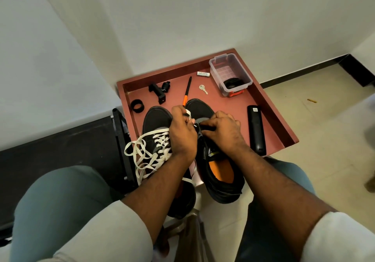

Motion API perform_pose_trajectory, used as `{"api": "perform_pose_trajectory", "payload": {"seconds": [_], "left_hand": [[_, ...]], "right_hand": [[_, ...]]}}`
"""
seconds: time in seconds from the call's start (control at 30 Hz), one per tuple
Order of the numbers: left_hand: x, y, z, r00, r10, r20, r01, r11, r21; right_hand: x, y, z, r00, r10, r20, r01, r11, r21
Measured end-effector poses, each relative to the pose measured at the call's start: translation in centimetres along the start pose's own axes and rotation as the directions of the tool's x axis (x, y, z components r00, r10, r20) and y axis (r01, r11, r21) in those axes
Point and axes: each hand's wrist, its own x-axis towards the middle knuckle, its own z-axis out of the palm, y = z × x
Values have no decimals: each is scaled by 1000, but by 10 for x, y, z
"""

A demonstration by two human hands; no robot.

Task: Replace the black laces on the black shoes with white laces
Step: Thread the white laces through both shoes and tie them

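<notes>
White lace [188,114] is running through my left hand [182,132], the grip closing around its free end just above the right shoe [215,160], which is sitting beside the already laced left shoe [157,128] at the near edge of the red tray [269,107]. My right hand [221,128] is pinching the shoe's front eyelet area, steadying it; I think the tip is entering an eyelet, though my fingers are hiding it. The risk I am judging: the flat lace twisting as I am pulling, or the tip slipping out because my pinch is loosening, or the loose loops [140,154] on the left shoe snagging my wrist.
</notes>
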Motion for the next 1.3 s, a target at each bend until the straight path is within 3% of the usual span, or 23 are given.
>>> {"api": "perform_pose_trajectory", "payload": {"seconds": [0.33, 0.47, 0.57, 0.7, 0.77, 0.9, 1.07, 1.2, 1.3], "left_hand": [[-8, 1, 8, 996, -90, 11, 90, 996, 10], [4, -3, 7, 967, -252, 32, 254, 963, -94], [7, -5, 3, 935, -327, 140, 338, 939, -65], [-15, 14, -29, 874, -167, 456, 160, 986, 55], [-35, 17, -39, 840, -121, 529, 94, 992, 79], [-51, 13, -35, 910, -117, 397, 111, 993, 37], [-59, 10, -31, 946, -94, 311, 94, 995, 13], [-70, 11, -32, 953, 37, 302, -88, 984, 157], [-79, 16, -31, 921, 132, 366, -233, 940, 249]], "right_hand": [[0, 3, 5, 1000, 18, -10, -17, 994, 104], [7, 0, 8, 997, 77, -13, -73, 976, 206], [11, 0, 10, 995, 96, -19, -91, 978, 188], [14, 1, 12, 998, 59, 35, -64, 983, 171], [15, 3, 8, 998, 15, 67, -28, 980, 198], [11, 7, -19, 970, -100, 220, 53, 976, 211], [-57, 15, -56, 911, -195, 363, 180, 981, 74], [-149, 27, -58, 839, -321, 440, 149, 912, 382], [-181, 31, -45, 870, -324, 371, 97, 850, 517]]}}
